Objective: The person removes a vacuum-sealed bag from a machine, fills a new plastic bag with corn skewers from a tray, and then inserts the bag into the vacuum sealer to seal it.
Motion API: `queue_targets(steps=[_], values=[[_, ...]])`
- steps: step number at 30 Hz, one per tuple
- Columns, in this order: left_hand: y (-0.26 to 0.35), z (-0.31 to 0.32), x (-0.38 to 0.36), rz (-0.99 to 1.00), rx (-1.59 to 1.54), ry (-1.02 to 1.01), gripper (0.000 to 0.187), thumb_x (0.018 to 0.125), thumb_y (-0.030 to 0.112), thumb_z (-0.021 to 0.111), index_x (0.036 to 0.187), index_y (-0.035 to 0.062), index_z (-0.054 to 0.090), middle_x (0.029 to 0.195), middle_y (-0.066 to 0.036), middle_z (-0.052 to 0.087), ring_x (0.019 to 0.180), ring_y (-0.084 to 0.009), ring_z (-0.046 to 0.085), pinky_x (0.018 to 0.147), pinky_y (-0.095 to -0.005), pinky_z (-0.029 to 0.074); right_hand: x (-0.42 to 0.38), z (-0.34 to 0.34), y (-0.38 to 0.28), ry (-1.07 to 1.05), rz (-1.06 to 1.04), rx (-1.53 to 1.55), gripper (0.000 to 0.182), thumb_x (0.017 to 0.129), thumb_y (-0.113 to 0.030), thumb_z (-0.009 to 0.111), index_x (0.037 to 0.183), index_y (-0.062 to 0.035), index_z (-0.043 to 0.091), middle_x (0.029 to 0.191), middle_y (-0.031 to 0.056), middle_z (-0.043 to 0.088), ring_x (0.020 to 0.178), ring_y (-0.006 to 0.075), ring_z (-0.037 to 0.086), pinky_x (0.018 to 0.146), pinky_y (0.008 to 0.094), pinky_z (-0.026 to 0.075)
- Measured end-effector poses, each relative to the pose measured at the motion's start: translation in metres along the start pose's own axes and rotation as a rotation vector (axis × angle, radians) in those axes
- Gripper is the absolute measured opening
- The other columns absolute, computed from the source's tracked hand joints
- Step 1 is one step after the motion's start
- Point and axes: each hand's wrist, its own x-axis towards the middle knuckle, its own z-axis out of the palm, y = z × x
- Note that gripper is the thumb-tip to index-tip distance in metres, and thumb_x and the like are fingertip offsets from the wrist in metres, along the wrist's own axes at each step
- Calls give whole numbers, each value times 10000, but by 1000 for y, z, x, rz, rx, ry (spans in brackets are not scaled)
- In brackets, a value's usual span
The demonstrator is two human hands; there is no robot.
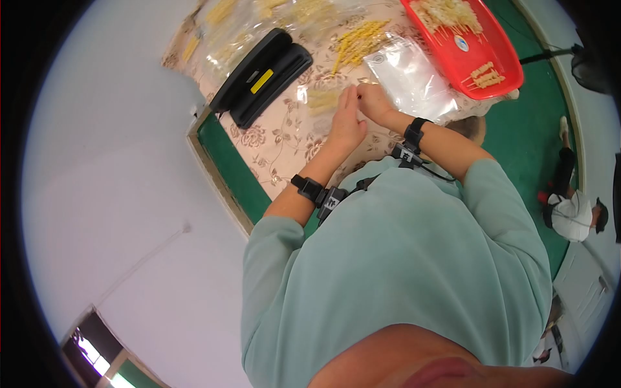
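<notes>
Over the flowered tablecloth, my left hand [348, 121] has its fingers extended together at the right end of a clear bag [321, 101] with pale yellow pieces inside. My right hand [375, 103] is beside it, fingers curled and meeting the left fingertips; whatever they pinch is too small to make out. Flat clear bags [414, 81] lie just right of my right hand. Yellow sticks [359, 44] are piled beyond both hands. A black open case [262, 77] with a yellow label stands to the left of the filled bag.
A red tray [453, 58] at the upper right holds skewered pieces [485, 77]. More filled clear bags [278, 16] lie along the table's far side. A person [572, 213] in a white top is at the far right, near a black stand [550, 55].
</notes>
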Motion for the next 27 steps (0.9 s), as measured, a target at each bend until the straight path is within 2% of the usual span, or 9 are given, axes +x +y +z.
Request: queue_targets(steps=[4, 6, 10, 12, 14, 16, 18, 23, 27], values=[[-1, 3, -4, -63, 90, 28, 652, 703, -71, 624, 1312, 23, 410, 1356, -243, 332, 816, -319, 594, 630, -318, 525, -10, -17, 23, -36, -26, -12, 171, 803, -148, 637, 898, -24, 706, 823, 186, 677, 735, 340, 653, 700, 394, 521], [3, -3, -8, -143, 6, -81, 613, 717, -60, 592, 1286, 11, 374, 1314, -296, 326, 1081, -506, 487, 858, -473, 482, -20, -56, 6, -99, -148, 51, 178, 804, -162, 640, 908, -31, 702, 856, 175, 677, 771, 331, 653, 717, 393, 520], [-29, 8, -24, -113, -12, -137, 556, 734, -43, 603, 1244, -3, 384, 1283, -292, 343, 1069, -503, 490, 849, -474, 479, -25, -148, 32, 141, -177, -90, 165, 810, -173, 638, 898, -46, 697, 875, 150, 682, 773, 326, 651, 721, 401, 518], [-44, 15, -30, -29, 130, -105, 528, 731, -40, 648, 1204, -36, 412, 1215, -239, 393, 858, -346, 569, 577, -308, 519, -26, -210, 53, 200, -37, -256, 154, 801, -167, 638, 890, -57, 698, 888, 146, 684, 804, 317, 653, 727, 406, 521], [-39, 13, -32, -48, 133, -111, 522, 737, -22, 654, 1200, -41, 414, 1196, -238, 406, 873, -354, 562, 599, -326, 518, -27, -249, 84, 194, 59, -371, 152, 792, -165, 644, 890, -64, 701, 896, 148, 684, 829, 310, 656, 733, 406, 524], [-31, 11, -30, -59, 138, -119, 517, 743, -5, 660, 1197, -45, 415, 1177, -238, 419, 888, -363, 555, 622, -344, 518, -25, -268, 116, -35, 316, -656, 154, 784, -173, 666, 883, -58, 691, 874, 140, 680, 832, 298, 655, 726, 394, 522], [-22, 8, -26, -101, 101, -132, 500, 768, 41, 649, 1198, -18, 401, 1196, -265, 412, 1031, -475, 507, 846, -473, 470, -22, -261, 139, -90, 301, -645, 155, 771, -177, 670, 871, -60, 690, 873, 141, 681, 844, 300, 656, 733, 402, 522], [-19, 8, -22, -43, 174, -133, 473, 783, 62, 654, 1186, -18, 419, 1133, -249, 460, 1008, -457, 522, 834, -468, 473, -16, -234, 153, -193, 352, -691, 154, 747, -175, 667, 854, -67, 689, 875, 136, 684, 879, 304, 656, 753, 415, 525], [-23, 10, -23, -39, 220, -119, 415, 794, 59, 654, 1149, -25, 456, 1088, -231, 491, 959, -413, 548, 758, -433, 499, -14, -230, 146, -194, 389, -761, 238, 858, -96, 491, 968, -38, 694, 975, 168, 691, 939, 314, 671, 754, 416, 554]])
